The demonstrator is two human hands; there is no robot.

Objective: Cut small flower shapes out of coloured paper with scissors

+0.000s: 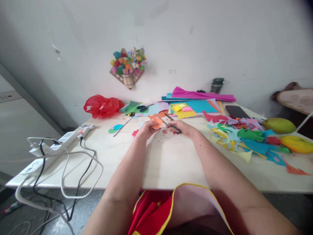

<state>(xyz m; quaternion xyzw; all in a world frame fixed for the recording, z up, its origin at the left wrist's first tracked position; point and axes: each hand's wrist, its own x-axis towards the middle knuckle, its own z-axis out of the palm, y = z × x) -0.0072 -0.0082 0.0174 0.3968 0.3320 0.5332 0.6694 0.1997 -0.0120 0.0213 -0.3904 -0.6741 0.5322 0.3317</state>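
Observation:
Near the middle of the table, my left hand (147,129) pinches a piece of orange paper (157,122). My right hand (181,127) is closed around the dark handles of a pair of scissors (168,124). The scissor blades are apart and point left, close beside the orange paper; whether they touch it I cannot tell. Small paper bits (163,136) lie on the table below the hands. A pink-red paper shape (135,133) rests by my left wrist. Left of it are a blue paper circle (118,126) and a green one (112,131).
Paper scraps (251,137) spread across the right side, near two yellowish fruits (278,125) and a phone (236,112). Coloured sheets (195,106) are stacked at the back. A red plastic bag (104,106) and other scissors (144,107) lie back left. A power strip (53,148) with cables occupies the left edge.

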